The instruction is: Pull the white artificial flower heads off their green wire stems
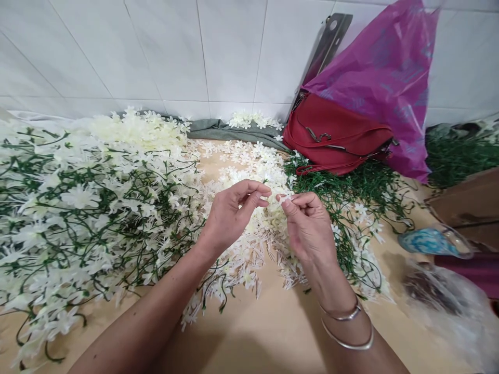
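Note:
My left hand (234, 210) and my right hand (306, 223) meet over the middle of a tan table (273, 332), fingertips nearly touching. Both are pinched closed. Between the right thumb and forefinger sits a small white artificial flower (284, 198); what the left fingertips pinch is too small to name. Just beyond and under the hands lies a pile of loose white flower heads (249, 161). Two silver bangles circle my right wrist.
A big heap of white flowers on green wire stems (86, 208) fills the left side. Bare green stems (351, 192) lie right of the hands. A red handbag (335, 137), a purple plastic bag (385, 78), clear plastic bags (448, 301) and a cardboard box (468, 200) stand at the right.

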Tool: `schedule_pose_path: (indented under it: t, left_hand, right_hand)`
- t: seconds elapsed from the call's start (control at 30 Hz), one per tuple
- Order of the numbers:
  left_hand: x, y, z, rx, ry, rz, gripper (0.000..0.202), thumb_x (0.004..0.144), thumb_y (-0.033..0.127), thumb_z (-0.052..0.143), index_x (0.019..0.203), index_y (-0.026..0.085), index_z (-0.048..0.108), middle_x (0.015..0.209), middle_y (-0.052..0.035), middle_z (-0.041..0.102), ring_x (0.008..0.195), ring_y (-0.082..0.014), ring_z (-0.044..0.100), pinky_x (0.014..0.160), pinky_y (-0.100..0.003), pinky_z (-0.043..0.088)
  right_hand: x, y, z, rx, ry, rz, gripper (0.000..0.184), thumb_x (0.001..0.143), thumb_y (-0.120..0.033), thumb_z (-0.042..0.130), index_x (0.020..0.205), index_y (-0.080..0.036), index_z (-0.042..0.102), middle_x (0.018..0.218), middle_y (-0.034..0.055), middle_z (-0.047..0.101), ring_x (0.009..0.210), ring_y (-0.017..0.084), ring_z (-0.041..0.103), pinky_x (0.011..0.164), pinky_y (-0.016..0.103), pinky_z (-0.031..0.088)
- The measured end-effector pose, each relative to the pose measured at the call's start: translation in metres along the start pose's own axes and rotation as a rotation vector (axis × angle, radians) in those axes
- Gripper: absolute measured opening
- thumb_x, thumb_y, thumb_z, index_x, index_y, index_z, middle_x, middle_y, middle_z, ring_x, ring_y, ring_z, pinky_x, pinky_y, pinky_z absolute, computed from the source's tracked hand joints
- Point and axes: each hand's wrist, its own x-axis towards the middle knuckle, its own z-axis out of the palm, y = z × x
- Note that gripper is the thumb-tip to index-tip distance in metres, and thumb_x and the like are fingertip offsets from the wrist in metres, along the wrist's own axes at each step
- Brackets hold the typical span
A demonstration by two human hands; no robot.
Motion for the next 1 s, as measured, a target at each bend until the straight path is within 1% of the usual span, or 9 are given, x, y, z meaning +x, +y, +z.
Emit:
schedule_pose_path:
  t: [0.17,0.4,0.5,0.57,0.63,0.7,0.8,0.9,1.0]
  left_hand:
    - [0.003,0.001,-0.001,-0.184,0.064,-0.013,0.014,0.097,0.026,0.064,0.103,0.017,0.073,0.104,-0.0057,0.078,0.085,-0.0151,0.077,0.082,-0.026,0.06]
    - [0.01,-0.001,-0.009,-0.506,0.15,-0.096,0.019,0.088,0.03,0.077,0.101,0.018,0.075,0.108,-0.0062,0.079,0.083,-0.0136,0.076,0.078,-0.025,0.058]
    - [0.01,-0.004,-0.009,-0.549,0.128,-0.126,0.019,0.087,0.03,0.077,0.102,0.018,0.075,0.11,-0.0068,0.079,0.083,-0.0137,0.075,0.078,-0.025,0.058]
    - [0.01,-0.007,-0.008,-0.528,0.11,-0.131,0.018,0.089,0.029,0.075,0.104,0.019,0.074,0.112,-0.0068,0.078,0.083,-0.0135,0.075,0.08,-0.026,0.058]
    - [0.009,-0.009,-0.009,-0.393,0.091,-0.124,0.017,0.094,0.03,0.069,0.107,0.019,0.073,0.113,-0.0074,0.077,0.086,-0.0149,0.074,0.082,-0.029,0.058]
    - [0.007,-0.008,-0.01,-0.088,0.117,-0.072,0.02,0.097,0.031,0.065,0.112,0.02,0.072,0.118,-0.009,0.074,0.096,-0.0186,0.072,0.084,-0.033,0.059]
    - [0.004,-0.003,-0.012,0.442,0.199,0.213,0.027,0.095,0.03,0.068,0.121,0.024,0.071,0.133,-0.011,0.064,0.119,-0.0249,0.063,0.097,-0.042,0.057]
    - [0.001,0.001,-0.007,0.677,0.044,0.553,0.029,0.098,0.016,0.061,0.125,0.024,0.068,0.14,-0.0096,0.062,0.133,-0.0234,0.057,0.112,-0.045,0.049]
    - [-0.001,0.001,-0.001,0.701,-0.065,0.67,0.034,0.101,0.005,0.05,0.129,0.02,0.063,0.126,-0.0064,0.074,0.118,-0.0166,0.069,0.115,-0.042,0.047]
  right_hand:
    - [0.002,0.0,-0.003,0.01,-0.003,0.165,0.039,0.056,-0.028,0.098,0.089,-0.028,0.077,0.094,-0.003,0.071,0.085,0.012,0.064,0.097,0.028,0.053]
    - [0.0,0.0,-0.004,0.001,-0.041,0.186,0.027,0.062,-0.034,0.096,0.08,-0.026,0.078,0.113,-0.0003,0.075,0.1,0.014,0.066,0.106,0.03,0.047]
    - [-0.004,-0.002,0.0,-0.014,-0.142,0.28,0.025,0.066,-0.035,0.094,0.079,-0.024,0.076,0.125,0.0019,0.073,0.103,0.015,0.068,0.098,0.03,0.051]
    - [-0.007,-0.001,0.002,-0.017,-0.183,0.323,0.026,0.067,-0.035,0.094,0.077,-0.023,0.074,0.112,0.0022,0.077,0.094,0.015,0.07,0.09,0.029,0.053]
    - [-0.008,0.0,0.004,-0.031,-0.183,0.301,0.027,0.066,-0.036,0.094,0.077,-0.023,0.073,0.09,-0.0002,0.077,0.079,0.013,0.069,0.083,0.028,0.054]
    - [-0.009,0.001,0.004,-0.064,-0.143,0.221,0.027,0.066,-0.036,0.094,0.076,-0.023,0.073,0.078,-0.0021,0.075,0.071,0.012,0.067,0.08,0.027,0.054]
    - [-0.007,-0.002,0.002,-0.097,-0.066,0.113,0.024,0.07,-0.035,0.092,0.079,-0.023,0.074,0.082,-0.0014,0.076,0.075,0.013,0.069,0.083,0.03,0.054]
    - [-0.006,-0.009,0.002,-0.09,-0.041,0.062,0.022,0.071,-0.033,0.091,0.08,-0.024,0.073,0.084,-0.0013,0.076,0.08,0.015,0.07,0.088,0.032,0.055]
    - [-0.008,-0.016,0.003,-0.102,-0.047,0.008,0.02,0.072,-0.033,0.09,0.08,-0.024,0.074,0.083,-0.0013,0.076,0.08,0.015,0.07,0.088,0.032,0.055]
